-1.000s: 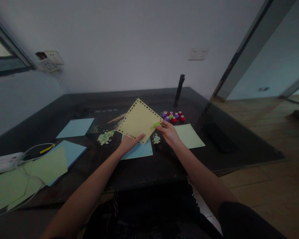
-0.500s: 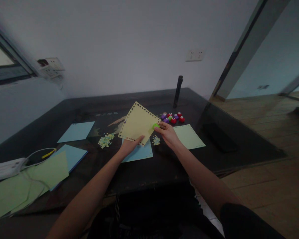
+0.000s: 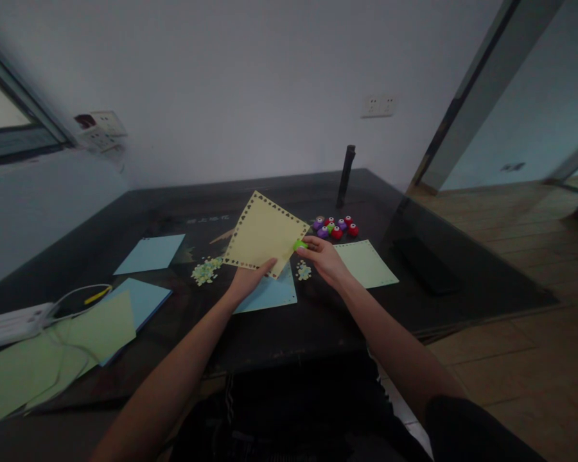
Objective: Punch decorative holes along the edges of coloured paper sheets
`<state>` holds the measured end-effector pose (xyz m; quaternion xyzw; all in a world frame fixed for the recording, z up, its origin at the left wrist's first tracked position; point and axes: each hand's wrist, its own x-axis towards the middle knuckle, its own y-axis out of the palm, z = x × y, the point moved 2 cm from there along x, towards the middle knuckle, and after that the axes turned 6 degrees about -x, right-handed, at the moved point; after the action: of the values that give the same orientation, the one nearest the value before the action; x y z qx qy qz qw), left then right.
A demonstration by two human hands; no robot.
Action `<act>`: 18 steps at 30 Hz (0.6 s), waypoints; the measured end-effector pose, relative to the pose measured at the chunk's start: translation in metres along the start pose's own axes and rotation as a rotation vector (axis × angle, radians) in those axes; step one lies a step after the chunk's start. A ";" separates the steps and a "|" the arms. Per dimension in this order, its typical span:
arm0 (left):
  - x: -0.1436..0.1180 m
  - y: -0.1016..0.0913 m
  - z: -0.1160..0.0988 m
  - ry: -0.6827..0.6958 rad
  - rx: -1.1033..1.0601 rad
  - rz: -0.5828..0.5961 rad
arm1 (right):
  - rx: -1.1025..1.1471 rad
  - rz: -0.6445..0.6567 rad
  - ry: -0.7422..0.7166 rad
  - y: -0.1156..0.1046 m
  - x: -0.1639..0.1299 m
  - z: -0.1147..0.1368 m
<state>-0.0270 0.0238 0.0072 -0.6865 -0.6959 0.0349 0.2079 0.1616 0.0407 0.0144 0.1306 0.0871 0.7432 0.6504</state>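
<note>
Dim desk [image 3: 318, 321]. Left hand [image 3: 247, 280] pinches yellow sheet [image 3: 264, 233]; my right hand [image 3: 324, 258] grips green punch [image 3: 299, 244] on its edge. Seat squarely beside the last hole, I judge.

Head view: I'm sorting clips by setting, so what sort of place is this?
Probably a room at home or an office, used for paper craft: a dark table, small craft punches, wall sockets and wooden flooring.

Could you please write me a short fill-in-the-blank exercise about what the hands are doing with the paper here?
1. The left hand holds a ____ sheet of paper with punched edges.
2. The right hand presses a small ____ punch onto that sheet's edge.
3. Under the sheet, on the table, lies a ____ sheet.

Missing words: yellow; green; blue
</note>
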 end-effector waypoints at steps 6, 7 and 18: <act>0.000 -0.004 -0.004 -0.022 -0.006 -0.045 | -0.050 0.113 0.049 -0.002 -0.004 0.010; 0.000 -0.005 -0.004 -0.026 -0.001 -0.047 | -0.062 0.127 0.054 -0.003 -0.005 0.011; 0.000 -0.004 -0.001 -0.043 -0.008 -0.034 | -0.200 0.169 0.137 -0.037 -0.002 0.007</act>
<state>-0.0305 0.0239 0.0093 -0.6744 -0.7120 0.0432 0.1905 0.1988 0.0436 0.0103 0.0209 0.0455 0.8075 0.5877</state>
